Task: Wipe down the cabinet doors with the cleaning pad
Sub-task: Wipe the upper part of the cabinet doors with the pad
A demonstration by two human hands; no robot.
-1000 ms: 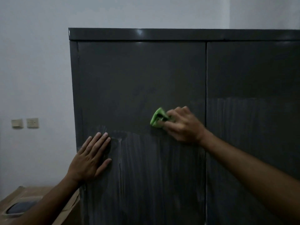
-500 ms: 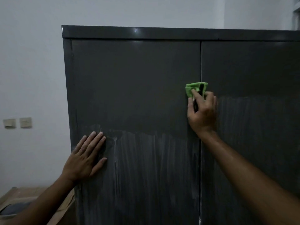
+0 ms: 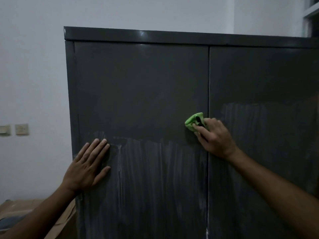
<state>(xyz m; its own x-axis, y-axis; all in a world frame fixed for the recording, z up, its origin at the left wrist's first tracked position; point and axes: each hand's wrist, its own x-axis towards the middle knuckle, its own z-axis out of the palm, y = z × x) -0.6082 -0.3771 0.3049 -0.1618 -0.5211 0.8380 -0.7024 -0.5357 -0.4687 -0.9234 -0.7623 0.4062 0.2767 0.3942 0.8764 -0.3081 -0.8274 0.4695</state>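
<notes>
A dark grey cabinet fills the view, with a left door (image 3: 141, 94) and a right door (image 3: 262, 80) split by a vertical seam. My right hand (image 3: 215, 137) grips a crumpled green cleaning pad (image 3: 192, 122) and presses it on the left door close to the seam. My left hand (image 3: 88, 164) lies flat, fingers straight, on the left door near its left edge. Pale streaks cover the lower part of both doors; the upper parts look plain dark.
A white wall (image 3: 31, 75) stands left of the cabinet, with two switch plates (image 3: 21, 129) on it. A brown cardboard box (image 3: 22, 211) sits low at the left beside the cabinet. A window frame edge (image 3: 310, 12) shows at the top right.
My right hand swept the pad from mid left door up to the seam, then down and slightly left onto the left door. The left hand stayed flat on the door.
</notes>
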